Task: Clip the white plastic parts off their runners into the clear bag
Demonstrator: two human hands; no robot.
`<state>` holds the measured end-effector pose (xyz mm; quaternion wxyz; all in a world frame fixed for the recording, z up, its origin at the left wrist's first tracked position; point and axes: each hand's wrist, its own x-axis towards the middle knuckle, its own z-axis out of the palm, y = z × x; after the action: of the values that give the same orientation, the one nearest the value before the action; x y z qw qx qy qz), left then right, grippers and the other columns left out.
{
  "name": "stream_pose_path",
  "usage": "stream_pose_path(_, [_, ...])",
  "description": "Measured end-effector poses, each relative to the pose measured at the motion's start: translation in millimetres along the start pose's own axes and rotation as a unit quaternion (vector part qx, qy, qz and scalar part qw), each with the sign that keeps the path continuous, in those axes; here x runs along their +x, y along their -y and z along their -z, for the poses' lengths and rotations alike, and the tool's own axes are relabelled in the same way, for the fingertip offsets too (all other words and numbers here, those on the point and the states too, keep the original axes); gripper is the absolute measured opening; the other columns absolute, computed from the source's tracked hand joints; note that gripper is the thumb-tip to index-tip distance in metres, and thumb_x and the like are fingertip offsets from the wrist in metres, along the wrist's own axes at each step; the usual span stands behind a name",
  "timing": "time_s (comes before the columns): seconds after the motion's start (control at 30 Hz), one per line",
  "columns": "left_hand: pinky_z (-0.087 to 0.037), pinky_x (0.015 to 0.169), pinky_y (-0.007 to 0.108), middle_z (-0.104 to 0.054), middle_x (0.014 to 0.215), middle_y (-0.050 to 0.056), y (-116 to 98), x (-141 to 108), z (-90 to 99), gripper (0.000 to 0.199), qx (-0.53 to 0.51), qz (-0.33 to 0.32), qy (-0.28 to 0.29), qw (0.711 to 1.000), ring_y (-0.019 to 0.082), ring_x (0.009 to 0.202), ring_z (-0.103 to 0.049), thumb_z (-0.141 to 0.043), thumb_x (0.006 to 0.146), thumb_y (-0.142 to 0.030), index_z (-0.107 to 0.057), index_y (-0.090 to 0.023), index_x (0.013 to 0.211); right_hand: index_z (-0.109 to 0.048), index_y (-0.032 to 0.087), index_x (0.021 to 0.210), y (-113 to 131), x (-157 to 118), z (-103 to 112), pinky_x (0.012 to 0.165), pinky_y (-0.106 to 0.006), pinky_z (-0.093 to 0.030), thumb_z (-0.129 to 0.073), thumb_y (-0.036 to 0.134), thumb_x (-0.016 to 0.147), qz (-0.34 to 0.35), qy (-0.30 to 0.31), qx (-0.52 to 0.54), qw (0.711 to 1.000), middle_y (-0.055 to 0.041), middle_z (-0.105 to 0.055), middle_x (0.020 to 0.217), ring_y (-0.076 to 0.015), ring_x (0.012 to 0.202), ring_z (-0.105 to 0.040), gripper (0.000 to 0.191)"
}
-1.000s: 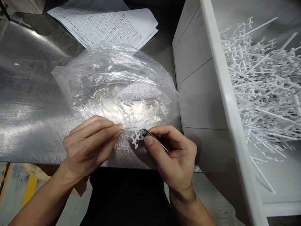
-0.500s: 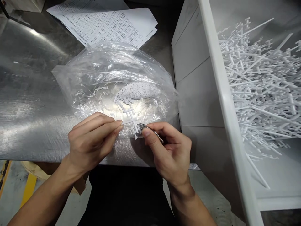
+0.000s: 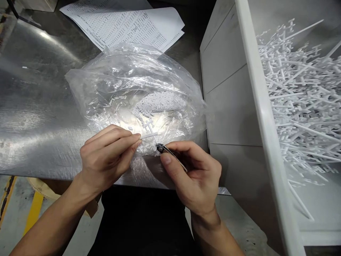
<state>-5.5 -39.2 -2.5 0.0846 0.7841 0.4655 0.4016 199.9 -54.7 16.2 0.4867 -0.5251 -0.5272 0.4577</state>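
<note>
Head view: left hand [image 3: 108, 154] pinches a white plastic frame [image 3: 149, 135] above a clear bag [image 3: 138, 73] with white bits [image 3: 160, 101]; right hand [image 3: 195, 174] grips clippers [image 3: 160, 147], covering part of the frame; printed papers [image 3: 125, 28] lie beyond, a bin [image 3: 262, 106] of white sticks [image 3: 306, 92] stands rightward

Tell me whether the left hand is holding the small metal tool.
No, the right hand holds the small metal tool, while the left hand pinches a white plastic stem.

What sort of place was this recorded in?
Probably a factory or workshop: there's a bare-metal worktable, a large pale bin heaped with white branching pieces, and a yellow floor stripe.
</note>
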Motion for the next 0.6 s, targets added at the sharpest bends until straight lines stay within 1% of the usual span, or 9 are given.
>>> stream_pose_path(0.13, [-0.063,0.072,0.034,-0.079,0.090,-0.001,-0.1,0.4,-0.7,0.018,0.005,-0.005,-0.005,1.000,0.015,0.080,-0.074,-0.073,0.099,-0.007,-0.073,-0.024,0.106,-0.078,0.023,0.093,-0.2,0.1,-0.2,0.048,-0.028,-0.046,-0.083,0.021,0.089,-0.005,0.006,-0.005,1.000,0.0012,-0.073,0.068,-0.0149,0.056,-0.063,0.006])
stream_pose_path(0.3, [-0.063,0.071,0.034,-0.078,0.089,-0.001,-0.3,0.8,-0.9,0.018,0.020,-0.012,-0.003,1.000,0.016,0.080,-0.076,-0.072,0.099,-0.007,-0.073,-0.023,0.105,-0.078,0.023,0.093,-1.2,-1.6,0.2,0.050,-0.028,-0.046,-0.082,0.020,0.090,0.000,0.007,-0.007,1.000,0.0022,-0.073,0.068,-0.0141,0.056,-0.063,0.007])
stream_pose_path(0.43, [-0.063,0.069,0.034,-0.078,0.088,0.001,0.5,1.0,-1.9,0.018,0.040,-0.036,-0.010,0.999,0.017,0.078,-0.075,-0.073,0.097,-0.004,-0.073,-0.020,0.104,-0.078,0.023,0.096,-1.4,-1.3,1.3,0.050,-0.029,-0.048,-0.081,0.020,0.092,0.010,0.009,-0.022,1.000,0.0016,-0.073,0.068,-0.0150,0.056,-0.063,0.006])
stream_pose_path(0.6, [-0.061,0.067,0.030,-0.078,0.087,-0.001,2.3,0.9,-3.0,0.019,0.075,-0.061,-0.004,0.995,0.015,0.076,-0.074,-0.072,0.096,-0.004,-0.072,-0.021,0.104,-0.079,0.023,0.093,-1.8,1.7,2.4,0.050,-0.029,-0.048,-0.079,0.021,0.095,0.018,0.006,-0.031,0.999,0.0017,-0.072,0.067,-0.0144,0.055,-0.060,0.003])
